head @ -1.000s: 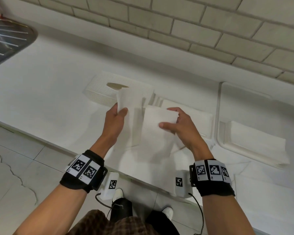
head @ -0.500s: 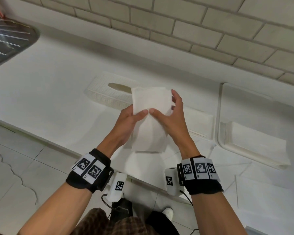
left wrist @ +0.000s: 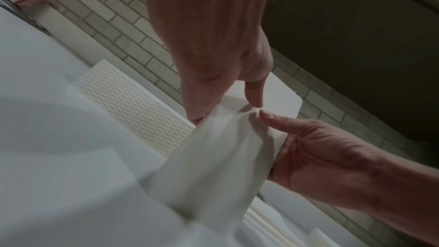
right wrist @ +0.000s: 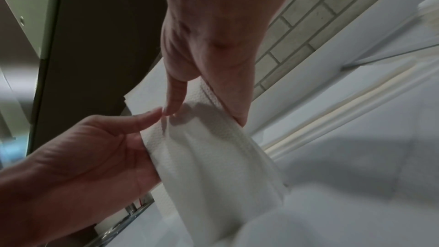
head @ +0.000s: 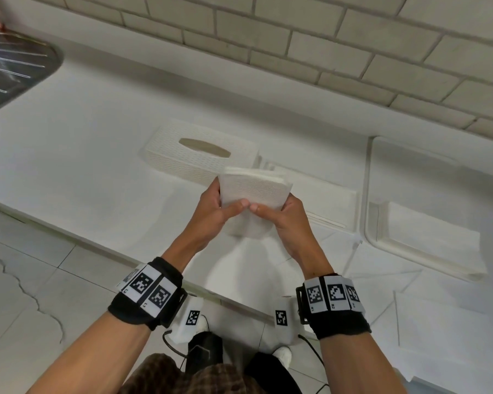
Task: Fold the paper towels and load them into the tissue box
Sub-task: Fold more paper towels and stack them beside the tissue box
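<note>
Above the white counter [head: 69,155], the left hand [head: 211,214] and right hand [head: 288,220] pinch a folded paper towel [head: 254,191] by its side edges, thumbs nearly meeting on top, while only the head view shows the woven tissue box [head: 194,160] just behind it.

Bare forearms, no sleeves. Left hand [head: 211,216] and right hand [head: 289,220] bare, no gloves or rings seen.

Black fabric band on left wrist [head: 147,298] carries white tiles with black square-code markers, 2 fully visible. Black fabric band on right wrist [head: 335,307] carries 3 such tiles.

White camera block under each wrist [head: 192,318], 1 printed marker apiece, thin black cable trailing down.

Brown plaid garment at lower frame edge [head: 188,376]. White shoes [head: 282,355].
</note>
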A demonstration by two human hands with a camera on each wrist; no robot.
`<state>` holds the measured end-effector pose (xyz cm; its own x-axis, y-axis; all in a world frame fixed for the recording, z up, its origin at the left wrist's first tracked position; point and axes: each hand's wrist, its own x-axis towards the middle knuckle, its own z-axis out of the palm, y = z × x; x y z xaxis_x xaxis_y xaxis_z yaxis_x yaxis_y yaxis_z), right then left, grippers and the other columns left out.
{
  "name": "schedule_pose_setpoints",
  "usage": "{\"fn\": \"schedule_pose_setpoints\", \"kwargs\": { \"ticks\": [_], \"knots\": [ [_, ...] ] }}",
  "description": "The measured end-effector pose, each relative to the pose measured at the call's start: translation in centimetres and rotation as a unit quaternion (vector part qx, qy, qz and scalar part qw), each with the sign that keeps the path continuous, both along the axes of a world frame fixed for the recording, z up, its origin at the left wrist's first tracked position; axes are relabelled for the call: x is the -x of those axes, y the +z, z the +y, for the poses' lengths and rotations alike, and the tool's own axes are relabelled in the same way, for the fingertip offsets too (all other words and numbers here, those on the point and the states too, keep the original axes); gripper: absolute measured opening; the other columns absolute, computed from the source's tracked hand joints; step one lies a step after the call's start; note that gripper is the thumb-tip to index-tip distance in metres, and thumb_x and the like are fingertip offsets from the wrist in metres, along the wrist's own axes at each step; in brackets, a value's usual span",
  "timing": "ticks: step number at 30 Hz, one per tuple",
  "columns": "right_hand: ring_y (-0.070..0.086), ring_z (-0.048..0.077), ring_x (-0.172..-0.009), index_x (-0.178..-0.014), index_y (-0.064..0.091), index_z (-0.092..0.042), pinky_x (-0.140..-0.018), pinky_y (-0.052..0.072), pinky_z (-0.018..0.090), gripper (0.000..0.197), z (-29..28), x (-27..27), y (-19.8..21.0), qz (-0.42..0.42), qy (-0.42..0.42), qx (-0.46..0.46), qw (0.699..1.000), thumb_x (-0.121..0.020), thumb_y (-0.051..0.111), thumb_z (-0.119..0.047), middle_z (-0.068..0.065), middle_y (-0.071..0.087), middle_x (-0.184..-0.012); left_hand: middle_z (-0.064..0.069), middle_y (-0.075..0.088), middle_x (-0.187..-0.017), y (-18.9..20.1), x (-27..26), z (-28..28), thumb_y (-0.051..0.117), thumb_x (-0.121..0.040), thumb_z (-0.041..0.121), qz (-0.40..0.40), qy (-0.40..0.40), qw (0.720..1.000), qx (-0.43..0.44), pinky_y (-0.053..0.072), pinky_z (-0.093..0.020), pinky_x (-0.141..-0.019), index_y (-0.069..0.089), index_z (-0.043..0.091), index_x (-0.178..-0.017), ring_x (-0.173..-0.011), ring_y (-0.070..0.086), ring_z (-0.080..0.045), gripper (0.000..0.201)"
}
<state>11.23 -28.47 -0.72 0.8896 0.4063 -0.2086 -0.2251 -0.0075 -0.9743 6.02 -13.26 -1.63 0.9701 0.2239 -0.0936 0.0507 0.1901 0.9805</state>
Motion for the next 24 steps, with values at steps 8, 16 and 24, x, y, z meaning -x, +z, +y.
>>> {"fn": "schedule_pose_setpoints", "kwargs": {
  "ticks": [8,16,24],
  "knots": [
    [0.071,0.021,-0.101,-0.118,0.065,-0.005,-0.082,0.057,0.026,0.037,0.0,0.1,0.4,-0.017,-0.010,-0.015,1.000,-0.082,0.073,-0.004,0.010,0.074,-0.109,-0.002,0.069,-0.114,0.1,0.2,-0.3,0.064,-0.091,0.013,-0.034,0.001,0.999,-0.016,0.052,-0.026,-0.088,0.058,0.023,-0.118,-0.109,0.067,-0.015,0.030],
    [0.070,0.024,-0.102,-0.117,0.066,-0.008,-0.087,0.058,0.036,0.038,-0.1,0.5,-0.5,-0.005,-0.003,0.009,1.000,-0.080,0.075,-0.008,0.011,0.073,-0.109,-0.002,0.066,-0.118,-1.0,0.3,-0.4,0.053,-0.096,0.004,0.005,-0.030,0.999,-0.024,0.052,-0.022,-0.086,0.051,0.020,-0.127,-0.110,0.064,-0.014,0.035],
    [0.072,0.013,-0.091,-0.111,0.068,-0.011,-0.076,0.057,0.024,0.028,-0.4,0.4,-0.8,-0.004,-0.018,0.017,1.000,-0.084,0.071,-0.005,0.002,0.075,-0.099,-0.003,0.066,-0.116,-0.9,0.0,-0.4,0.057,-0.092,0.000,0.002,-0.043,0.999,-0.010,0.052,-0.022,-0.086,0.052,0.019,-0.124,-0.106,0.065,-0.009,0.037]
  ]
}}
